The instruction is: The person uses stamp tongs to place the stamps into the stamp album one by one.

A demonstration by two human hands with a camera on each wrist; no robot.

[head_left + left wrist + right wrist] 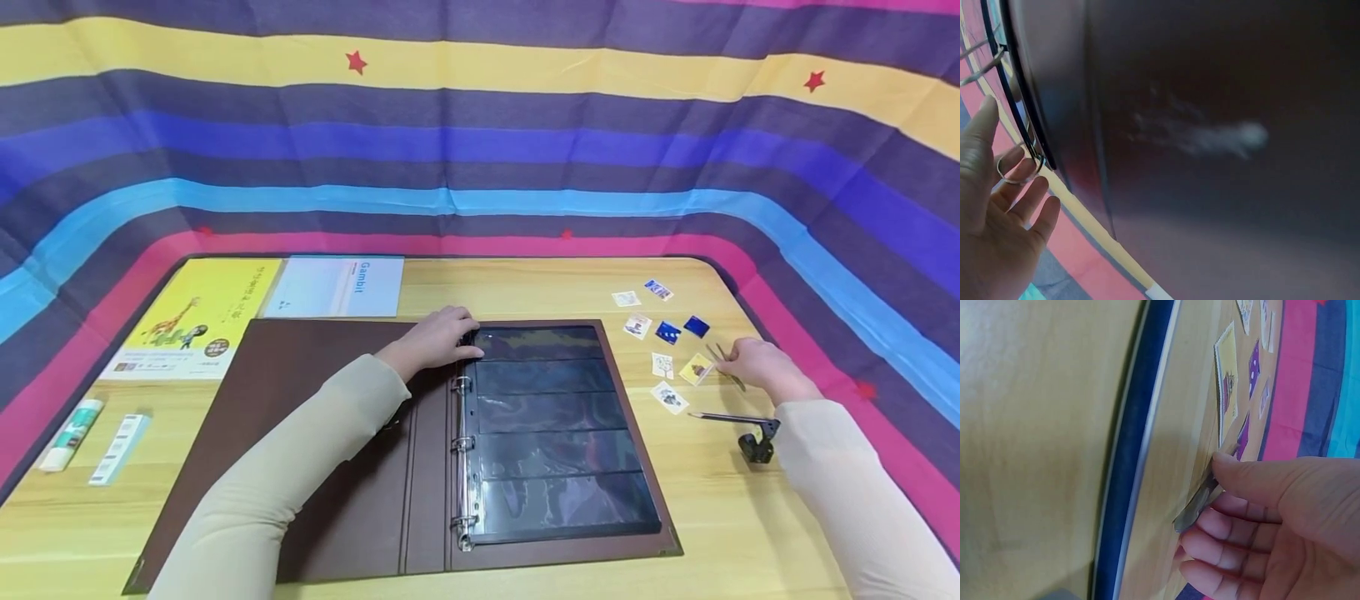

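Note:
A brown ring binder [352,533] lies spread on the table, with a black stamp page [562,408] of several clear strips on its rings. My left hand [442,337] rests at the top of the rings; in the left wrist view its fingers are loosely spread beside the top metal ring [1007,178]. On the right, my right hand [765,367] holds metal tweezers [731,377] between thumb and fingers. The tweezer tips lie close by a yellow stamp [696,369]; whether they touch it I cannot tell. Several other stamps [667,397] lie scattered around it.
A dark pencil [727,417] is below the stamps, near a black device [757,446] at my right wrist. Left of the binder are a glue stick [71,435] and a white strip [120,450]. Behind lie a yellow booklet [202,317] and a pale blue booklet [333,287].

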